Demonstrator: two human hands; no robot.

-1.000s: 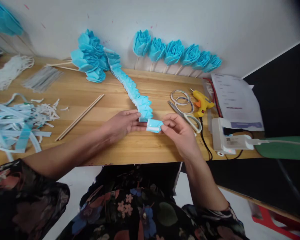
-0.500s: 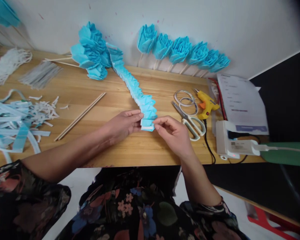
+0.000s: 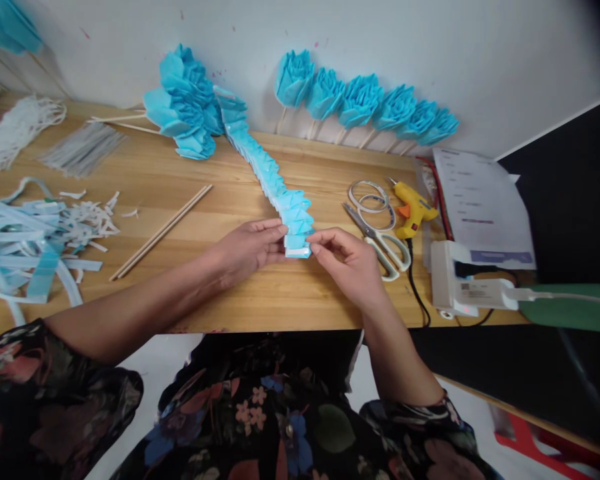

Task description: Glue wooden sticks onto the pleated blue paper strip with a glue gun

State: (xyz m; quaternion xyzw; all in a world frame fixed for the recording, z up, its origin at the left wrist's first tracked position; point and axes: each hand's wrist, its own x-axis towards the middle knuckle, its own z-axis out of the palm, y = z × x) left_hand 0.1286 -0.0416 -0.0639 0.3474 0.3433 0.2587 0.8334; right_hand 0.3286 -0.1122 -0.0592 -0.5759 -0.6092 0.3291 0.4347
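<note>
A long chain of folded light-blue paper pieces (image 3: pixel 270 180) runs across the wooden table (image 3: pixel 260 293) from the back left toward me. Both hands meet at its near end (image 3: pixel 298 245). My left hand (image 3: pixel 247 245) pinches that end from the left with fingers closed on it. From the right, my right hand (image 3: pixel 347 263) presses thumb and fingers against the same end piece. A big blue paper flower (image 3: pixel 185 103) lies at the chain's far end.
Several blue paper roses (image 3: pixel 365 100) lean on the wall. Scissors (image 3: pixel 377 240), tape rings (image 3: pixel 367 197), a yellow glue gun (image 3: pixel 413 207), a white power strip (image 3: pixel 460 280) and papers (image 3: pixel 480 200) lie right. Wooden sticks (image 3: pixel 163 230) and paper scraps (image 3: pixel 35 233) lie left.
My right hand brought a loose folded blue piece leftward and pressed it onto the chain's near end. My left hand stayed holding the chain.
</note>
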